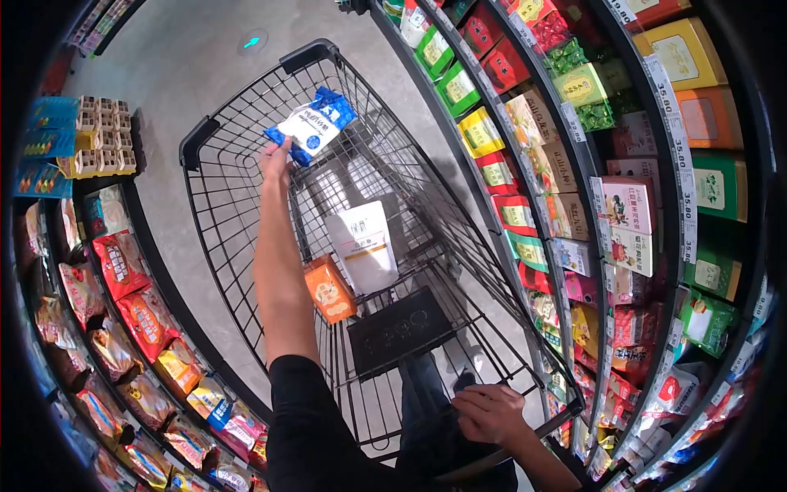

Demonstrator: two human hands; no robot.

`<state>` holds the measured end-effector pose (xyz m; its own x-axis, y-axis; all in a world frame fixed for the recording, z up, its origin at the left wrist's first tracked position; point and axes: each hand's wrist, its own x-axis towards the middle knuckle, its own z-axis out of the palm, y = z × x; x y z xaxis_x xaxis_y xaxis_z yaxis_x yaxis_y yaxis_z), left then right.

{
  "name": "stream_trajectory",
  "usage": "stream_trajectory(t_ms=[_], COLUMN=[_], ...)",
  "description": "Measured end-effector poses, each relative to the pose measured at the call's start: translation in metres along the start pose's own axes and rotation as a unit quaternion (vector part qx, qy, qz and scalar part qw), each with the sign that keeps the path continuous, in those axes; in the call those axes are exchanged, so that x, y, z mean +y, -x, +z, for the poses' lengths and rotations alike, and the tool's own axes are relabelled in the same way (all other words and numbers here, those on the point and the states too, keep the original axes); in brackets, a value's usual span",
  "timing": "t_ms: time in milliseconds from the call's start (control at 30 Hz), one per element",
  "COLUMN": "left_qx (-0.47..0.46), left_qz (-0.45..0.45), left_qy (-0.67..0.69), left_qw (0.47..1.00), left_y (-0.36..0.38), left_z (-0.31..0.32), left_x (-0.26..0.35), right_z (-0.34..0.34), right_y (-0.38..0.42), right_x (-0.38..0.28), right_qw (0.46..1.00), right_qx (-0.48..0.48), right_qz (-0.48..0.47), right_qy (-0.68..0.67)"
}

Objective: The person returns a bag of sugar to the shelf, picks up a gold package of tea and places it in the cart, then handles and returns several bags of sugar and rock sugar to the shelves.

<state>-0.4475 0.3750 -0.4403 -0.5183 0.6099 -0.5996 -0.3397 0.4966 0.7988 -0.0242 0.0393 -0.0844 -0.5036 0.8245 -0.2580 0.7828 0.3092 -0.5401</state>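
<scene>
A blue-and-white plastic bag [314, 127] with printed writing is tilted over the far part of a black wire shopping cart [246, 262]. My left hand [277, 157] reaches across the cart, its fingers closed on the bag's near left corner. Nearer to me in the basket are a white pouch [366, 256] and a small orange packet [330, 289], side by side. My right hand [492, 412] is closed, fingers curled, by the cart's handle bar [471, 471] at the near right. Its palm side is hidden, so whether anything is in it does not show.
Shelves of boxed and bagged goods [541, 123] with price strips rise close along the right. Bagged snacks [147, 320] fill the left shelf, with stacked small boxes [102, 135] farther on. Grey floor [188, 49] with a round green arrow sign [252, 41] lies ahead.
</scene>
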Motion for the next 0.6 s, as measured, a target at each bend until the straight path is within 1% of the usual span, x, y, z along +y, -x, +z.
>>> stream_trajectory(t_ms=[100, 167, 200, 233, 267, 300, 333, 367, 400, 433, 467, 500, 533, 567, 600], left_qx=[0.008, -0.072, -0.091, -0.096, -0.119, -0.137, -0.122, -0.057, -0.038, -0.008, -0.011, -0.014, -0.001, -0.014, -0.011], left_qz=[-0.028, -0.01, 0.022, -0.016, -0.001, 0.037, 0.055, 0.066, 0.081, 0.076, 0.104, 0.125, 0.118, 0.143, 0.13], left_qy=[-0.024, 0.025, 0.027, 0.063, 0.091, 0.088, 0.118, 0.079, 0.073, 0.039, 0.079, 0.078, 0.053, 0.033, 0.022], left_qw=[0.999, 0.997, 0.995, 0.993, 0.989, 0.986, 0.984, 0.993, 0.993, 0.996, 0.991, 0.989, 0.992, 0.989, 0.991], left_y=[-0.011, -0.001, 0.008, 0.019, 0.019, 0.025, 0.032, 0.03, 0.044, 0.059, 0.064, 0.067, 0.095, 0.098, 0.113], left_z=[0.002, -0.001, -0.001, 0.003, 0.007, 0.01, 0.015, 0.015, 0.017, 0.016, 0.011, 0.003, 0.002, -0.009, -0.015], left_x=[-0.016, -0.017, -0.016, -0.012, -0.016, -0.017, -0.022, -0.03, -0.028, -0.023, -0.027, -0.03, -0.015, -0.016, -0.005], right_z=[-0.001, -0.002, 0.0, 0.004, 0.005, 0.006, 0.006, 0.005, 0.005, 0.007, 0.009, 0.011, 0.013, 0.013, 0.012], right_y=[0.004, 0.003, 0.005, 0.009, 0.012, 0.013, 0.013, 0.013, 0.013, 0.013, 0.012, 0.011, 0.01, 0.01, 0.008], right_x=[0.005, 0.003, 0.004, 0.007, 0.009, 0.009, 0.007, 0.007, 0.008, 0.009, 0.011, 0.01, 0.009, 0.009, 0.009], right_qw=[1.0, 1.0, 1.0, 1.0, 0.999, 0.999, 0.999, 0.999, 0.998, 0.999, 0.998, 0.999, 0.999, 0.998, 0.998], right_qx=[-0.011, -0.007, 0.013, 0.001, -0.009, 0.001, 0.024, 0.025, 0.026, 0.023, 0.036, 0.034, 0.03, 0.041, 0.048], right_qz=[-0.002, -0.009, 0.005, -0.009, -0.021, -0.023, -0.006, -0.012, -0.024, -0.03, -0.029, -0.033, -0.038, -0.04, -0.047], right_qy=[-0.008, -0.014, 0.0, -0.019, -0.035, -0.041, -0.026, -0.041, -0.058, -0.035, -0.03, -0.027, -0.024, -0.024, -0.022])
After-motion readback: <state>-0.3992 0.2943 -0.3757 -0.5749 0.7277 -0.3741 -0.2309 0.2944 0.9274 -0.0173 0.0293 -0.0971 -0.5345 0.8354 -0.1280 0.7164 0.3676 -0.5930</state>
